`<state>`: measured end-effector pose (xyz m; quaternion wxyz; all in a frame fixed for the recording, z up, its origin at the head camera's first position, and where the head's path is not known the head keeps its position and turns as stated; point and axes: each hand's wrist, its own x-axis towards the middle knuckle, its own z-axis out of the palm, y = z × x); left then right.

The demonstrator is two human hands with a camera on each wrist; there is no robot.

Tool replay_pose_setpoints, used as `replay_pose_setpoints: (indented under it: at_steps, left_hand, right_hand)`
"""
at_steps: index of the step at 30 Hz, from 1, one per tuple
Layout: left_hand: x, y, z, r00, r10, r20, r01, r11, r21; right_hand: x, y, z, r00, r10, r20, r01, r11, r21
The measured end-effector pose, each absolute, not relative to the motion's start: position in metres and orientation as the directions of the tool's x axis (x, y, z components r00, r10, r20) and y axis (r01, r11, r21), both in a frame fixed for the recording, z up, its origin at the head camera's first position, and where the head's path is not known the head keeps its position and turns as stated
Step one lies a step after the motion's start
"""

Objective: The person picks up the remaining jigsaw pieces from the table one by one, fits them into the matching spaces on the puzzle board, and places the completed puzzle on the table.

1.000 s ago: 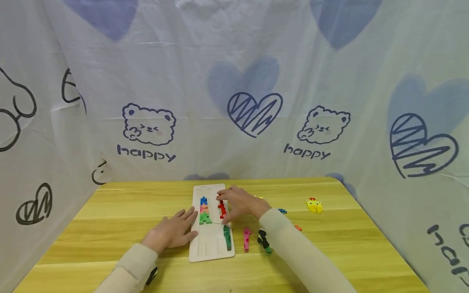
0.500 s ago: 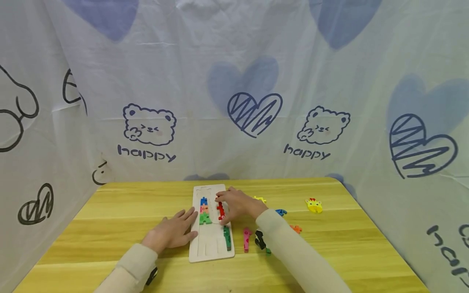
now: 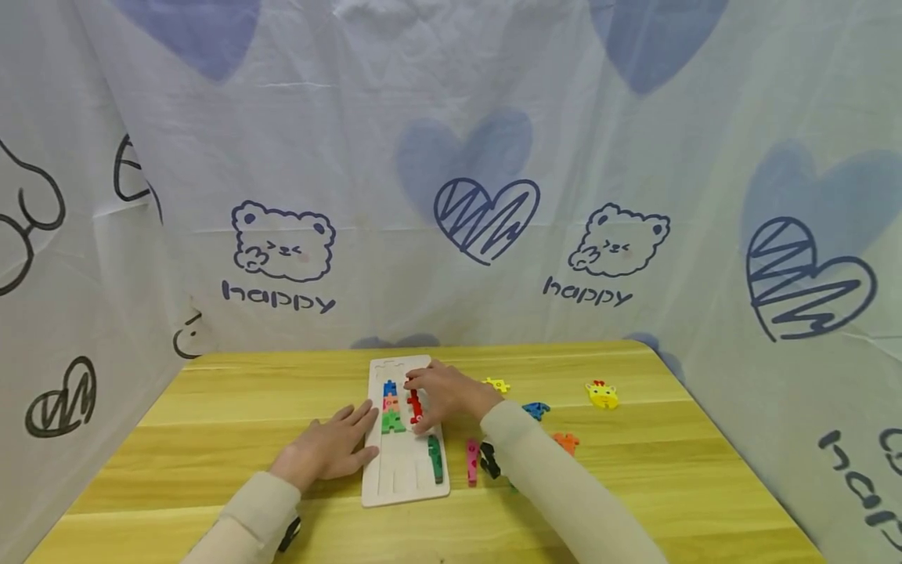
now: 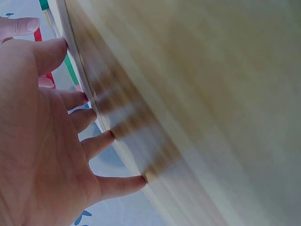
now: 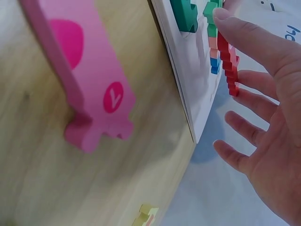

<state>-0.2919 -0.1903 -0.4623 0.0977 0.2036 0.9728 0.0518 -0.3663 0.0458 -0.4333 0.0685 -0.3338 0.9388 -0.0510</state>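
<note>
My right hand [image 3: 451,394] pinches a long red puzzle piece [image 3: 414,407] between thumb and fingers, over the upper part of a pale puzzle board [image 3: 406,470]. In the right wrist view the red piece [image 5: 229,66] stands clear of the board surface. Blue [image 3: 390,388], salmon [image 3: 391,403] and green [image 3: 392,422] pieces lie joined in a column on the board, left of the red one. A dark green piece [image 3: 435,460] sits in its lower right. Against the board's left edge rest the fairly straight, spread fingers of my left hand [image 3: 327,445].
Right of the board lie a pink piece [image 3: 472,462], a black piece [image 3: 489,460], a yellow piece [image 3: 497,385], a blue piece [image 3: 537,410], an orange piece [image 3: 566,443] and a yellow giraffe head [image 3: 602,394]. A printed cloth [image 3: 395,313] stands behind the wooden table [image 3: 232,407].
My right hand has moved slightly left with the red piece, bringing it nearer the joined column. More of the blue and orange pieces shows beside the sleeve. My left hand holds its place.
</note>
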Motion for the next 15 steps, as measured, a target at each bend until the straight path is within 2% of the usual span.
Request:
replay_pose_setpoints:
  at_steps: [15]
  left_hand:
    - [-0.294, -0.192, -0.464, -0.900, 0.401, -0.172, 0.378, 0.914, 0.149]
  right_hand:
    - [-0.377, 0.033, -0.440, -0.756, -0.644, -0.118, -0.639, 0.765, -0.083]
